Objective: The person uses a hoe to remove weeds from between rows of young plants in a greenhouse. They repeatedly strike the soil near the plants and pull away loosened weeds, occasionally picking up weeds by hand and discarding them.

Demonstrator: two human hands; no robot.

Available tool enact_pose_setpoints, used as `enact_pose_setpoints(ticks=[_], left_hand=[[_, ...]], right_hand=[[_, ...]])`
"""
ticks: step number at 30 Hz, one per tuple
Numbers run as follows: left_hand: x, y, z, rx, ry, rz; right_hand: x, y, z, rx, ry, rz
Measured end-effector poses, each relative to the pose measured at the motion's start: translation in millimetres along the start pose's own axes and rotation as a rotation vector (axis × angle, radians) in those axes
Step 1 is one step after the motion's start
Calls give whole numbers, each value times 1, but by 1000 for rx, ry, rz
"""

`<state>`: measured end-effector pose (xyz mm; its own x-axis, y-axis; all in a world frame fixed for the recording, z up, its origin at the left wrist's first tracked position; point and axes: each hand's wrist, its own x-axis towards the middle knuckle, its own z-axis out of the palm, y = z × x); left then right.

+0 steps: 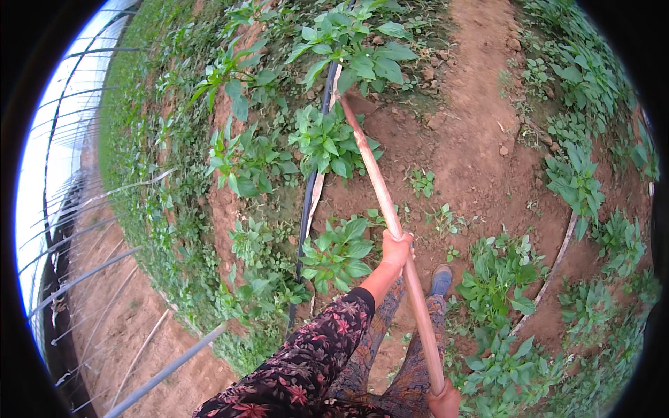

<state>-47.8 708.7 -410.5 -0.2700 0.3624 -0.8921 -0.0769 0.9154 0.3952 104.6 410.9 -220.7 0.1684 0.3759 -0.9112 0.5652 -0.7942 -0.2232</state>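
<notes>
My left hand (397,250) is closed around the middle of a long wooden handle (377,180). Near the bottom edge, my right hand (444,399) grips the same handle close to its rear end. The handle slants up and away to the soil beside the row, where a flat, soil-coloured tool head (360,103) is partly visible below a leafy plant (360,49); its exact kind cannot be told. Just left of the handle grows a bushy pepper-like plant (330,140), and another (338,254) stands left of my left hand.
A black drip hose (308,209) runs along the row beside a pale strip. Small weeds (421,182) dot the bare soil right of the handle. More leafy plants (502,279) grow at the right, near my shoe (441,279). Greenhouse frame pipes (167,368) stand at the left.
</notes>
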Motion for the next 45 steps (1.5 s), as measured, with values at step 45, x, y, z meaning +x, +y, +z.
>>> enact_pose_setpoints(ticks=[45], left_hand=[[398,131,-77,710,-466,173]], right_hand=[[350,-336,-80,886,-801,-49]])
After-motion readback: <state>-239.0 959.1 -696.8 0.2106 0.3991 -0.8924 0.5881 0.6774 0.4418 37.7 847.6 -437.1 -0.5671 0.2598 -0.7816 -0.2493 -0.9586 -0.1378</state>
